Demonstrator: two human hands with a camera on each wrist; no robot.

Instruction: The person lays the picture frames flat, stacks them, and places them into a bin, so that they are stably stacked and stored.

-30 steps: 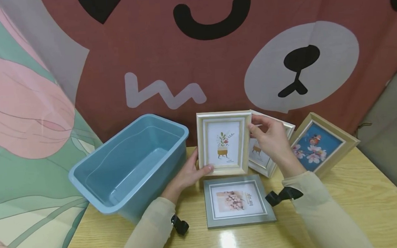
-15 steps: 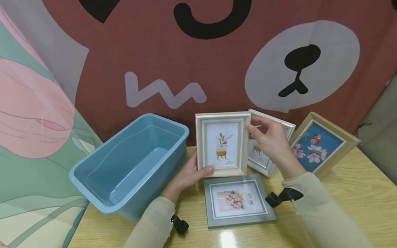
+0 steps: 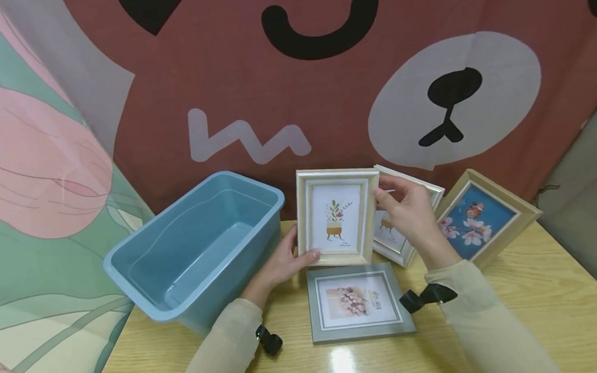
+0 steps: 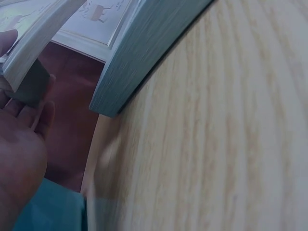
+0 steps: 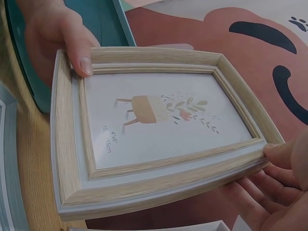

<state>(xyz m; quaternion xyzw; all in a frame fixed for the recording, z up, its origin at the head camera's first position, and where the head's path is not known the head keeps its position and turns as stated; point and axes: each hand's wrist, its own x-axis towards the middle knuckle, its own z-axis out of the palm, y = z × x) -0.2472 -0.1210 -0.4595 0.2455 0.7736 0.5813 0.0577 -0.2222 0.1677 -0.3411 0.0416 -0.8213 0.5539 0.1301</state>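
Note:
A cream picture frame [image 3: 336, 258] with a potted-plant print is held upright between both hands. My left hand [image 3: 279, 262] grips its lower left corner, thumb on the front and fingers behind, as the left wrist view also shows. At the upper right edge my right hand [image 3: 415, 211] pinches the same frame; its thumb [image 5: 276, 153] lies on the front in the right wrist view. Behind that hand leans a white picture frame [image 3: 406, 254] with a similar print, partly covered. Just below the held frame, a grey picture frame [image 3: 363, 332] lies flat with a flower print.
To the left stands a blue plastic bin [image 3: 195, 251], nothing visible inside. A tan picture frame [image 3: 522, 208] with a blossom print leans at the right. The wooden table [image 3: 553, 308] meets a printed cloth backdrop [image 3: 324, 106] behind.
The cream frame has shifted slightly left and back again in both hands, with a small tilt. Both grips stay the same, and the other frames and the bin have not moved.

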